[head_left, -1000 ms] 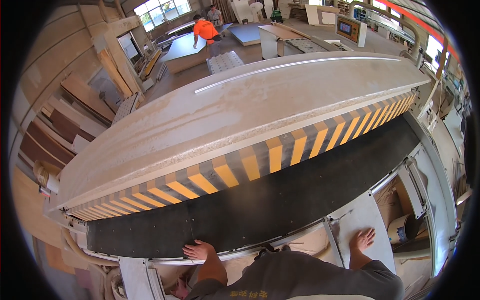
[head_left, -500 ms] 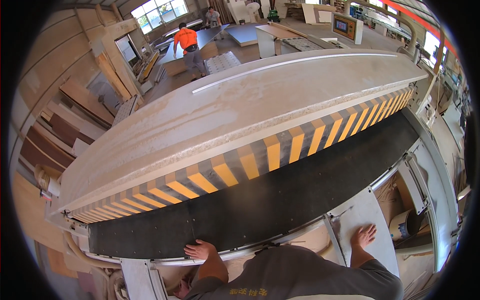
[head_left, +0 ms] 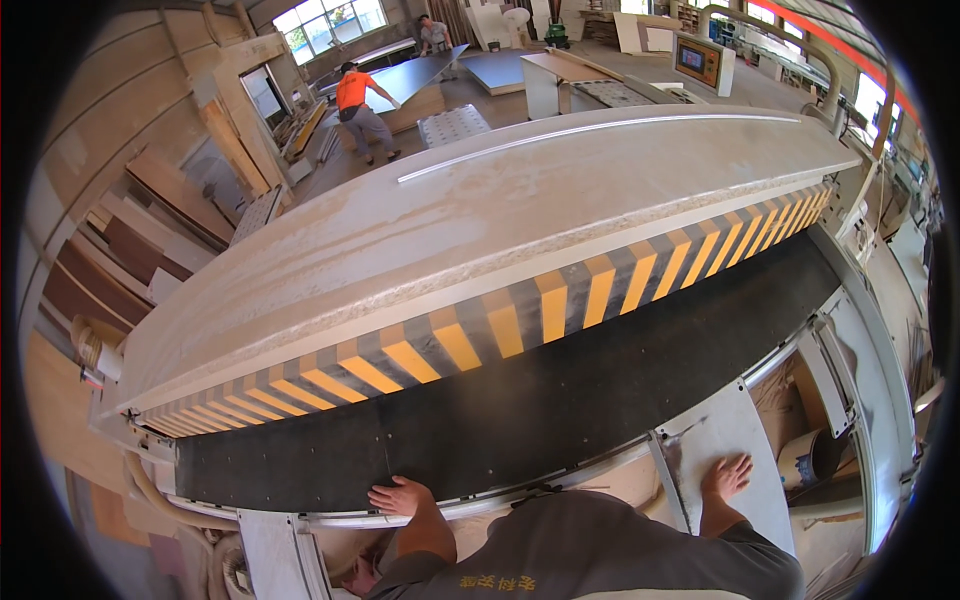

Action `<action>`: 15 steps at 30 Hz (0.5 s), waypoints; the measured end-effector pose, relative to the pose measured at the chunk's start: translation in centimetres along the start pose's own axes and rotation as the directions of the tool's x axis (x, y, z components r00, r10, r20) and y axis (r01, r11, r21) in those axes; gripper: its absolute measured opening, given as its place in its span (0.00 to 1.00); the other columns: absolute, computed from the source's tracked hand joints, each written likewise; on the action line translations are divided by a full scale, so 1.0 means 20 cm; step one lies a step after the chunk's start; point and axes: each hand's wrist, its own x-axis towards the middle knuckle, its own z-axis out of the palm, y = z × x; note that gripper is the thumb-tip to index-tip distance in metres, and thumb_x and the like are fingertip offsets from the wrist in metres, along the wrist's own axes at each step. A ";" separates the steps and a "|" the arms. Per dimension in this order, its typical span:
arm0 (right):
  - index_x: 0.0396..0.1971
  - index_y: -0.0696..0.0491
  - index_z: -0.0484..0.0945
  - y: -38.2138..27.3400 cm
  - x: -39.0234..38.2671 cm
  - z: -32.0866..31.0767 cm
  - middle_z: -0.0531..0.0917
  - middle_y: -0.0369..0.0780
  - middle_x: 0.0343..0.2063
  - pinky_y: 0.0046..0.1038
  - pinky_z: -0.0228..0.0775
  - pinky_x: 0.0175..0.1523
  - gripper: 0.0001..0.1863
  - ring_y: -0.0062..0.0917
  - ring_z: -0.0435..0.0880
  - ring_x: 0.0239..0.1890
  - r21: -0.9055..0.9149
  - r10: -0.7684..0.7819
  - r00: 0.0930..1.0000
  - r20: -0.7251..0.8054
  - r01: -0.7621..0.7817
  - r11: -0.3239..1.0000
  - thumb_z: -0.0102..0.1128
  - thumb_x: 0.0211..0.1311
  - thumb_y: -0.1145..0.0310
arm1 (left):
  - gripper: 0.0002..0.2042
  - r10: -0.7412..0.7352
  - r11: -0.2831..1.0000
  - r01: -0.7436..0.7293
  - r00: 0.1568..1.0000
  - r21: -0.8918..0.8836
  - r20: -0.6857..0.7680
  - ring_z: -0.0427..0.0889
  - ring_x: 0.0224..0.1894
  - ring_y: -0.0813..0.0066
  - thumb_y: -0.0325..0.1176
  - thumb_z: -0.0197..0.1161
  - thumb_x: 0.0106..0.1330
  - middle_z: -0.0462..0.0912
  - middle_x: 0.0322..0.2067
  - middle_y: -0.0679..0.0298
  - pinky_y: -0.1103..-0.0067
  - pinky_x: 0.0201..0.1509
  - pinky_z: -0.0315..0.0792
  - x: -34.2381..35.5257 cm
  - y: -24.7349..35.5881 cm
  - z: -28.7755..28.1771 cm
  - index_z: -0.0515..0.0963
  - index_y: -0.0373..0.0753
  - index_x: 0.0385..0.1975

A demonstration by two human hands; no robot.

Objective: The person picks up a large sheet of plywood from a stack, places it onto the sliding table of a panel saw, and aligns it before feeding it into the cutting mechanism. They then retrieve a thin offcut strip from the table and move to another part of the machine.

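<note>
My left hand lies with its fingers stretched out on the near edge of a long black bed. It grips nothing. Flat on a pale grey support plate to the right rests my right hand, its fingers apart and nothing in it. Beyond the bed runs a machine beam with a yellow and black striped front. On its dusty, pale top lies a thin white strip.
At the far left a person in an orange shirt and another person handle a large bluish panel. A control box stands at the back right. Boards lean along the left wall. A bucket sits below the right plate.
Both my hands stay in place. The person in orange has turned and now reaches to the right along the panel, whose far side tilts up more. The view has shifted slightly.
</note>
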 end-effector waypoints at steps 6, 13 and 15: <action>0.81 0.49 0.52 0.01 0.02 0.04 0.52 0.38 0.82 0.53 0.40 0.82 0.39 0.35 0.46 0.84 -0.010 0.000 1.000 -0.019 0.000 1.000 0.43 0.78 0.47 | 0.34 -0.015 1.000 0.016 0.998 -0.021 0.055 0.54 0.81 0.51 0.54 0.48 0.77 0.61 0.77 0.52 0.52 0.82 0.48 0.01 0.02 -0.02 0.66 0.34 0.73; 0.81 0.49 0.52 0.00 0.01 0.02 0.52 0.38 0.82 0.53 0.40 0.82 0.39 0.35 0.46 0.84 -0.005 0.000 1.000 -0.006 0.000 1.000 0.43 0.78 0.47 | 0.34 -0.018 0.999 0.021 0.998 -0.045 0.057 0.54 0.81 0.50 0.54 0.48 0.76 0.61 0.78 0.51 0.52 0.83 0.48 0.01 0.02 -0.04 0.66 0.34 0.73; 0.81 0.49 0.52 0.00 0.01 0.01 0.52 0.38 0.82 0.53 0.40 0.82 0.39 0.35 0.45 0.84 -0.007 0.000 1.000 0.002 0.000 1.000 0.43 0.78 0.47 | 0.34 -0.019 0.999 0.021 0.998 -0.042 0.059 0.54 0.81 0.50 0.54 0.49 0.76 0.61 0.78 0.51 0.52 0.83 0.48 0.01 0.01 -0.03 0.66 0.34 0.73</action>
